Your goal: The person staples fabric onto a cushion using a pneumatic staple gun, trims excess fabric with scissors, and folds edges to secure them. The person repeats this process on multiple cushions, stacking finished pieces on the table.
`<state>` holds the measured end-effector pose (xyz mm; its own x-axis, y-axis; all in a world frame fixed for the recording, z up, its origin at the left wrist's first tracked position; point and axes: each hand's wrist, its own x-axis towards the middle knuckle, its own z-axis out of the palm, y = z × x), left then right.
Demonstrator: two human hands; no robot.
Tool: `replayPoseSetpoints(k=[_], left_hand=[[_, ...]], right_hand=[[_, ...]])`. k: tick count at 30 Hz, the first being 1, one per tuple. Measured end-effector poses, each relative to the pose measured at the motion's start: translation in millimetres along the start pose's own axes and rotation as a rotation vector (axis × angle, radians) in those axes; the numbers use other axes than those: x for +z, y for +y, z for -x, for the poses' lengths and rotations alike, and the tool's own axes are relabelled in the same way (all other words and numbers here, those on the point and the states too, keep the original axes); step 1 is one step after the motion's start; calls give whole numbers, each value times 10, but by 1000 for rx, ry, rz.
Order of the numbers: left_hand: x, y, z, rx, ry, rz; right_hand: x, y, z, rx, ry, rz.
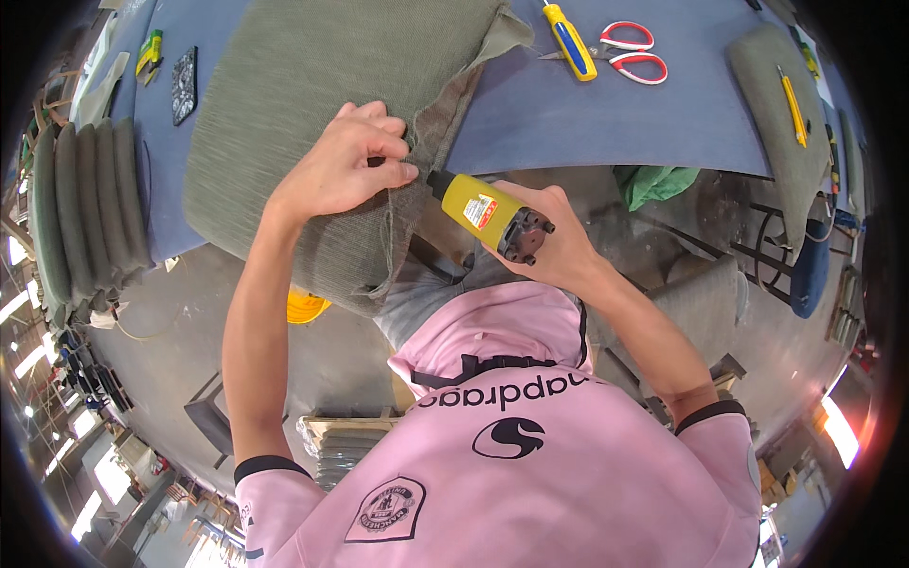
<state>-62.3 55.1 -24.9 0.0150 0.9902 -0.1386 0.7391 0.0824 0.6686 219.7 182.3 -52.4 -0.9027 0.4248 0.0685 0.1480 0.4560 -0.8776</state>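
A large grey-green fabric-covered cushion (284,123) lies on the blue table, its near end reaching over the table's edge. Along its right side the fabric edge is loose and frayed. My left hand (355,161) rests on the cushion, thumb and fingers pinching that fabric edge. In my right hand (549,232) is a yellow-green staple gun (473,208) with a black nose and a dark back end. Its nose points at the cushion's edge, close to my left thumb; whether it touches the fabric I cannot tell.
On the blue table (606,123) lie a yellow-and-blue screwdriver (573,47) and red-handled scissors (636,64). A dark phone (185,85) is at the left. Several upright cushions (90,208) stand left; another cushion (772,104) with a yellow utility knife (793,109) lies right. Green cloth (658,185) hangs beneath.
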Motion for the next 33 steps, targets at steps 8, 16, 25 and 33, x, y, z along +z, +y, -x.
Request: replayPoseSetpoints(k=[8, 16, 25, 33], left_hand=[[61, 6, -48, 47, 90, -69], [-49, 150, 19, 76, -28, -271], [-15, 9, 86, 11, -79, -66], [13, 199, 145, 101, 4, -276]], right_hand=[[248, 347, 37, -110, 174, 4], [110, 24, 101, 36, 55, 33], [48, -107, 19, 38, -104, 34], [274, 364, 242, -84, 19, 131]])
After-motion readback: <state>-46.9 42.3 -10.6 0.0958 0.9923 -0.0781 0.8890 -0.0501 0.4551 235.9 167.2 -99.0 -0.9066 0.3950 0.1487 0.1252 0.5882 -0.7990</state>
